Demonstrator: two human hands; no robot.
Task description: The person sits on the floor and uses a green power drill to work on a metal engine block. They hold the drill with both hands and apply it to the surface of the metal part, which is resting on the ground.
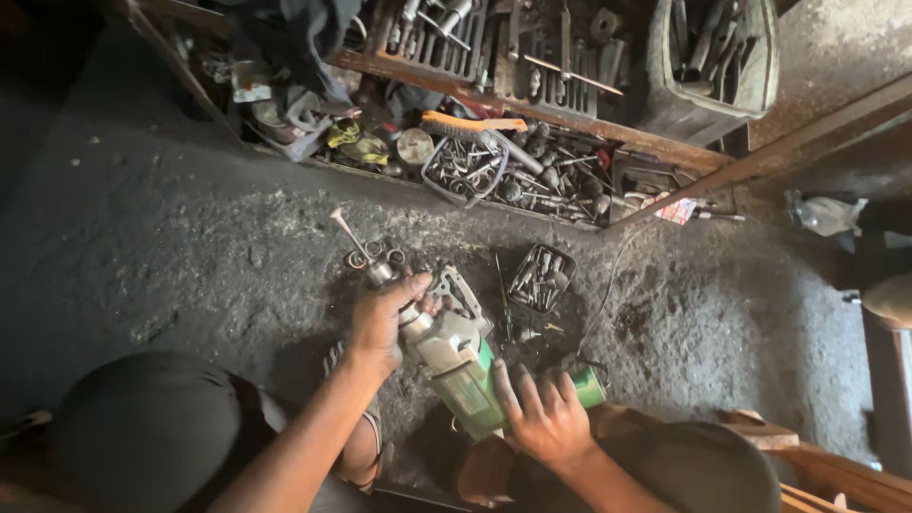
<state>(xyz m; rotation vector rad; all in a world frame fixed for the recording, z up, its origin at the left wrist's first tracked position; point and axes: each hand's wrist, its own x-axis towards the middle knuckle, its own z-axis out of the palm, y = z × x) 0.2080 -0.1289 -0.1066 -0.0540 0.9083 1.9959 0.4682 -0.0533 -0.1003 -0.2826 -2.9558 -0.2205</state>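
Observation:
I hold a green and grey power tool [463, 366] over the dark floor between my knees. My left hand [383, 318] grips its metal nose end. My right hand [542, 414] closes around the green body near the rear. The tool's dark cord [608, 285] runs up toward the shelf. Several metal rings and a long bolt [353, 237] lie on the floor just beyond the nose. A small black tray of bits [541, 277] sits right of them.
A low wooden shelf [532, 104] across the top holds heaps of sockets, wrenches, an orange-handled brush [470, 124] and a wire basket [465, 171]. A grey crate of tools [712, 57] stands at the top right. Wooden furniture [888, 361] lines the right edge.

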